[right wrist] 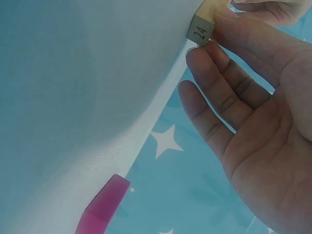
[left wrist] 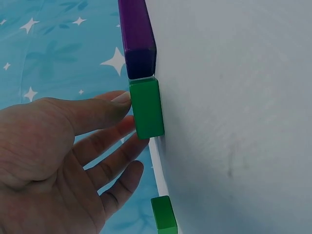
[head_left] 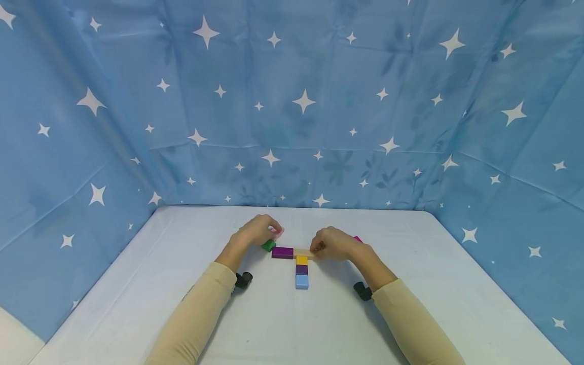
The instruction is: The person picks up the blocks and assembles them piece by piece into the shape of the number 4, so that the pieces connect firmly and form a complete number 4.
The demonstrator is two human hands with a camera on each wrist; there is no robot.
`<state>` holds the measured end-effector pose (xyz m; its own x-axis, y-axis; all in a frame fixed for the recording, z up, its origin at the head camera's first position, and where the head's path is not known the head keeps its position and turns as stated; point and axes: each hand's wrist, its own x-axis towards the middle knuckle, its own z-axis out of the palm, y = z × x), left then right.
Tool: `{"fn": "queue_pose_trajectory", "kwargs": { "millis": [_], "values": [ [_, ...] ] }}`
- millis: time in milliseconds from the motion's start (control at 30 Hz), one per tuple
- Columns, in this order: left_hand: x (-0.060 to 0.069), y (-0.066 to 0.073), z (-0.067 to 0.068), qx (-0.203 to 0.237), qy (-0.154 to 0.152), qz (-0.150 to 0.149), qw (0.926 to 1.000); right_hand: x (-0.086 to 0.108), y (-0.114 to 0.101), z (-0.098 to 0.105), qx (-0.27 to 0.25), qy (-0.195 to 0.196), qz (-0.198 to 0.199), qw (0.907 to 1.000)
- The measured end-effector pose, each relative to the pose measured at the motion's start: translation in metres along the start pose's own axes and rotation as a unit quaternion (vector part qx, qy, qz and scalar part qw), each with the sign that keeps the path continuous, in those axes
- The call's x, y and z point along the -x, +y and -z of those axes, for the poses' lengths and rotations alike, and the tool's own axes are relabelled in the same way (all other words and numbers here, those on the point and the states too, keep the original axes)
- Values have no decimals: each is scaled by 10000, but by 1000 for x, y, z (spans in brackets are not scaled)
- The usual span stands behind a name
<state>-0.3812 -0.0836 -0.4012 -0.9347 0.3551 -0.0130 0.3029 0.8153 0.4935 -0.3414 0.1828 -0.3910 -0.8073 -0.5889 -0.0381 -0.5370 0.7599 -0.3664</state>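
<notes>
Several coloured blocks form a T on the white table. A magenta-purple block [head_left: 282, 252] and a plain wooden block [head_left: 303, 253] make the bar; yellow [head_left: 301, 260], dark purple [head_left: 301, 269] and light blue [head_left: 301, 282] blocks make the stem. My left hand [head_left: 256, 230] is over a green block [head_left: 268, 245] at the purple block's left end; its fingertips reach the top edge of a green block [left wrist: 147, 108] in the left wrist view, with a pinkish blur beside them. At the bar's right end my right hand [head_left: 335, 244] pinches the wooden block, marked 24 [right wrist: 200, 31].
Another green block [left wrist: 165, 214] lies below the left hand in the left wrist view. Behind the right hand is a pink block [head_left: 358, 239]. A blue star-patterned curtain [head_left: 292, 126] borders the white table [head_left: 292, 324].
</notes>
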Motion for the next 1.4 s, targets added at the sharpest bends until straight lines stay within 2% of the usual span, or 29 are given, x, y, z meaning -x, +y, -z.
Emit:
{"fn": "queue_pose_trajectory", "kwargs": {
  "millis": [567,1000,1400],
  "values": [
    [4,5,2,111,-56,-158,9998,-1,-1,2,10,-25,-1,10000],
    [0,2,-2,-2,-83,-325,9994,-1,1,1,6,-22,-13,10000],
    [1,3,-1,-20,-102,-348,9993,-1,0,1,-7,-15,-52,10000]
  ]
}}
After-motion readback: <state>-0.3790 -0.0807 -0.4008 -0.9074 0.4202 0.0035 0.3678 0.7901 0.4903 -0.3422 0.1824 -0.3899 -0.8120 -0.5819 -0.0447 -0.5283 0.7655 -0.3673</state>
